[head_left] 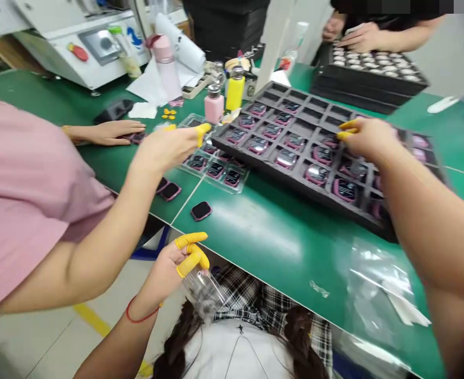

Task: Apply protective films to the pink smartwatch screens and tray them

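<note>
Head view: our left hand (177, 260), at the table (275, 231) edge well short of the black tray (279, 176), has its fingers clamped on a clear bag (202, 292). Our right hand (368, 139) hovers over the tray's right cells; we cannot tell whether its blurred fingers are apart or together.

1 head camera looks down, close over the green table (279, 231).

Smooth green bench (279, 237) top, slight sheen. Matt black foam-looking compartment tray (313, 113). Glossy glass-faced pink watch bodies (316, 173), reflective. Clear glossy plastic blister tray (238, 188). Matt yellow rubber finger cots (192, 259). Shiny clear crinkled plastic bag (204, 292). Soft matt pink cloth sleeve (22, 173).
</note>
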Tool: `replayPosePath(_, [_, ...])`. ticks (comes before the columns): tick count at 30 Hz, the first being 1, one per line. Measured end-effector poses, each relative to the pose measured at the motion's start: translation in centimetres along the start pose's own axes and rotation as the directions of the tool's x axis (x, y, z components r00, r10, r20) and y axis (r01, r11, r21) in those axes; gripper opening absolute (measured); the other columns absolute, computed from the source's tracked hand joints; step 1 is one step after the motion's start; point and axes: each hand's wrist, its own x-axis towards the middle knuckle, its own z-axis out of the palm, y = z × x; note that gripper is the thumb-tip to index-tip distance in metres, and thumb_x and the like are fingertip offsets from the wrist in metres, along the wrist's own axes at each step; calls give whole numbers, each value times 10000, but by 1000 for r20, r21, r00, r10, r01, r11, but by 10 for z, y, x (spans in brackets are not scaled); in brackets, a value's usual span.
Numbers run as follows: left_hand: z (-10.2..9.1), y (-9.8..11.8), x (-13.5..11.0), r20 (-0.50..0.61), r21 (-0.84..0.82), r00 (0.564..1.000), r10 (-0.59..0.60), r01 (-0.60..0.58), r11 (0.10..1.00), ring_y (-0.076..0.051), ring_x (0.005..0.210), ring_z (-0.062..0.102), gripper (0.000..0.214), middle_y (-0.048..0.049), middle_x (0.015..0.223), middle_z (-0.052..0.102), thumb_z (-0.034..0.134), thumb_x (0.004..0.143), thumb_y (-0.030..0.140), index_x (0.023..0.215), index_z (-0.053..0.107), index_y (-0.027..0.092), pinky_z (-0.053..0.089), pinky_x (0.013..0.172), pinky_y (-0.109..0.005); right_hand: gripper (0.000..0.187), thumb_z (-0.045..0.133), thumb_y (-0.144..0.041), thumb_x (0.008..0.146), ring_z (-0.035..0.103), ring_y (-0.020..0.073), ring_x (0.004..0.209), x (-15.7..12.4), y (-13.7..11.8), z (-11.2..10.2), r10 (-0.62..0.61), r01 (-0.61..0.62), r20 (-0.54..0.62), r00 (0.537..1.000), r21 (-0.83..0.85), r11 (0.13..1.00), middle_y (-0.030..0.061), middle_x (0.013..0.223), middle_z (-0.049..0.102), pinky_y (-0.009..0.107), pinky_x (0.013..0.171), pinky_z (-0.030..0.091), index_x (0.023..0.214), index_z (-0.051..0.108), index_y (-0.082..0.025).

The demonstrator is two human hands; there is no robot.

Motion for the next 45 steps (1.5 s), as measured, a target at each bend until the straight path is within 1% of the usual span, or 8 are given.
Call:
replayPosePath(5, [-38, -1, -14, -155, 74, 988, 13, -2, 997, -137, 634, 679, 461, -11, 786, 721, 746, 828, 375, 1212, 590, 172, 582, 701, -298, 303, 498, -350, 959, 540, 404, 1148, -85, -86, 28, -135, 89, -32, 990, -598, 797, 194, 1031, 626, 575, 886, 422, 1109, 679, -159])
replayPosePath(7, [-44, 1, -20, -162, 113, 986, 41, -23, 993, -137, 642, 686, 484, -23, 856, 735, 771, 804, 369, 1213, 591, 184, 589, 717, -306, 326, 575, -423, 921, 598, 353, 918, -130, -128, 69, -135, 236, 219, 966, -541, 807, 174, 890, 646, 493, 770, 463, 1012, 687, -131])
replayPosePath(10, [-47, 6, -30, -172, 145, 980, 97, -72, 987, -126, 603, 680, 441, -13, 849, 744, 790, 784, 352, 1162, 623, 197, 602, 725, -312, 504, 625, -534, 875, 564, 325, 922, -179, -167, 146, -148, 408, 596, 789, -329, 852, 201, 982, 632, 439, 773, 458, 1114, 628, -90])
replayPosePath(16, [-52, 13, -49, -212, 180, 970, 115, -77, 981, -197, 699, 739, 417, 13, 774, 754, 823, 742, 324, 1121, 667, 248, 638, 714, -340, 379, 585, -395, 906, 513, 316, 1021, -190, -179, 221, -152, 377, 557, 816, -315, 871, 200, 1088, 584, 407, 791, 444, 1105, 597, -73])
replayPosePath(24, [2, 49, -13, -236, 107, 940, 246, -226, 968, -150, 473, 595, 371, 108, 760, 749, 856, 590, 267, 921, 758, 402, 530, 333, -255, 424, 618, -404, 849, 500, 290, 1005, -220, -113, 109, -53, 257, 417, 907, -451, 855, 146, 1059, 596, 405, 817, 415, 1150, 589, -107])
replayPosePath(31, [83, 61, 37, 22, 154, 855, 518, -515, 843, -134, 596, 634, 405, -17, 965, 740, 776, 757, 248, 1146, 670, 284, 419, 355, -188, 500, 642, -300, 833, 530, 338, 1043, -275, -29, -6, 204, -39, 243, 948, -549, 835, 203, 1109, 608, 445, 854, 425, 1257, 552, -49])
replayPosePath(39, [117, -10, 99, 261, 645, 934, 246, -358, 676, -205, 655, 679, 480, -139, 978, 722, 623, 825, 423, 1194, 645, 118, 530, 497, -287, 494, 692, -290, 823, 557, 322, 1051, -282, -14, -14, 152, 36, 353, 923, -472, 881, 191, 1109, 630, 463, 902, 453, 1246, 591, -55])
replayPosePath(45, [125, 67, 99, 302, 814, 869, 391, -449, 369, -357, 1110, 625, 317, -138, 1163, 703, 624, 828, 403, 1038, 721, 185, 461, 998, -487, 385, 749, -340, 821, 607, 237, 1050, -234, -20, -73, 98, 53, 356, 929, -389, 920, 115, 1110, 678, 362, 916, 480, 1156, 675, -163])
